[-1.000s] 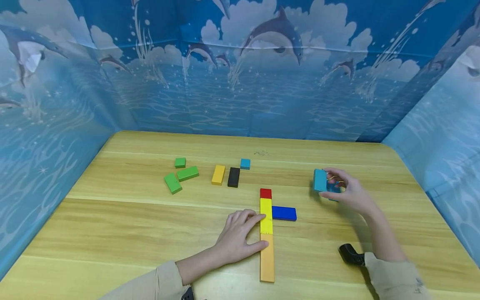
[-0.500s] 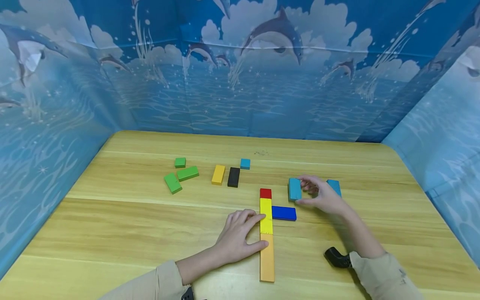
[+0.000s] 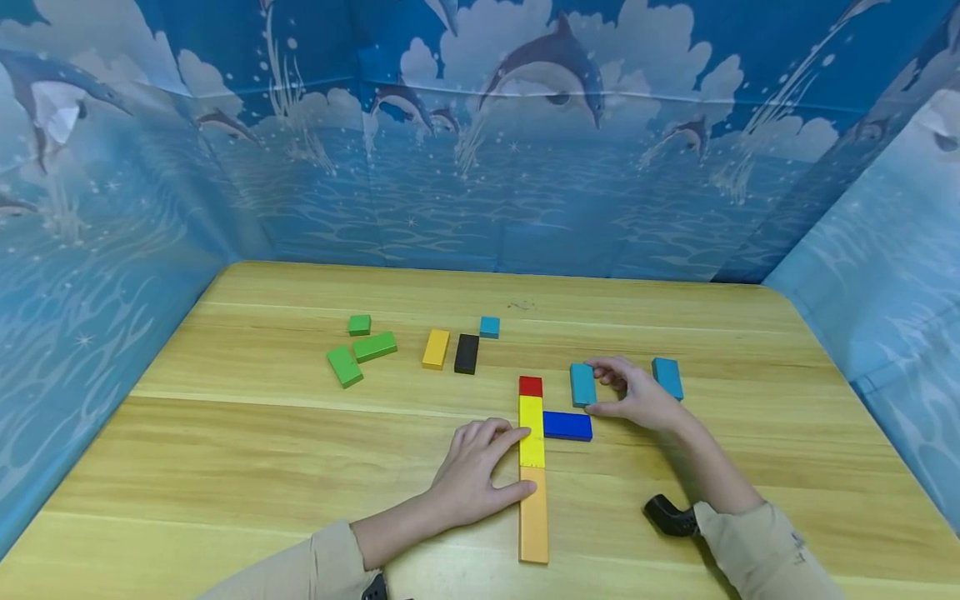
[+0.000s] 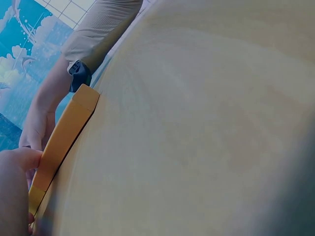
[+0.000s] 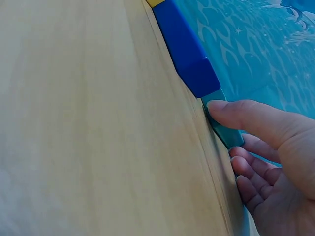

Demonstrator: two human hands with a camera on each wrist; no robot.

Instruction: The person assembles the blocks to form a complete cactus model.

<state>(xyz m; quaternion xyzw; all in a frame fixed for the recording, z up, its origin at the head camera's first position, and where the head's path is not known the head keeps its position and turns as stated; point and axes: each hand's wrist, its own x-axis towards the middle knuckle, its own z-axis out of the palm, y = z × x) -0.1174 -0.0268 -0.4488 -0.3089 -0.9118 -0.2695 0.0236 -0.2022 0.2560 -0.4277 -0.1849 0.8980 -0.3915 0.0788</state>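
Note:
My right hand (image 3: 637, 398) pinches a light-blue block (image 3: 582, 385) between thumb and fingers, just behind the outer end of a dark blue block (image 3: 567, 426). In the right wrist view the thumb lies along the near side of that light-blue block (image 5: 227, 132). A column runs from a red block (image 3: 531, 386) through yellow (image 3: 532, 452) to a long orange block (image 3: 534, 529); the dark blue block juts right from the yellow. My left hand (image 3: 474, 479) rests beside the column, its index finger on the yellow and its thumb on the orange block (image 4: 64, 135).
Another light-blue block (image 3: 667, 378) lies to the right of my right hand. Farther back are several green blocks (image 3: 375, 347), an amber block (image 3: 436, 349), a black block (image 3: 466, 354) and a small light-blue block (image 3: 490, 327). Printed curtains (image 3: 480, 208) surround the table.
My right hand has carried the light-blue block left, away from the other light-blue block, to a place behind the dark blue one. The left hand has stayed in place.

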